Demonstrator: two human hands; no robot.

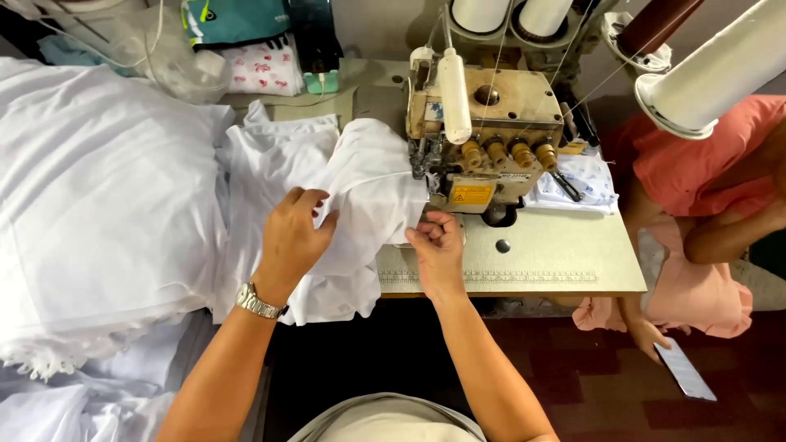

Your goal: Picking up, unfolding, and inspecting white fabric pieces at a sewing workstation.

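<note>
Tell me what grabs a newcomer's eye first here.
The beige metal overlock sewing machine at centre, with white gathered fabric fed under its needle area. Both bare hands work that cloth: left hand grips a fold, right hand pinches the edge beside the machine. A tall stack of white folded cloth fills the left side.

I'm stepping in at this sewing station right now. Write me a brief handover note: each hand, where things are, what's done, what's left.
Left hand: gripping the white fabric piece from above.
Right hand: pinching the fabric's edge just in front of the sewing machine.
Fabric lies bunched on the table, its edge at the presser foot.
Big white fabric stack sits to the left.
Done: piece positioned. Left: feeding the edge through.
</note>
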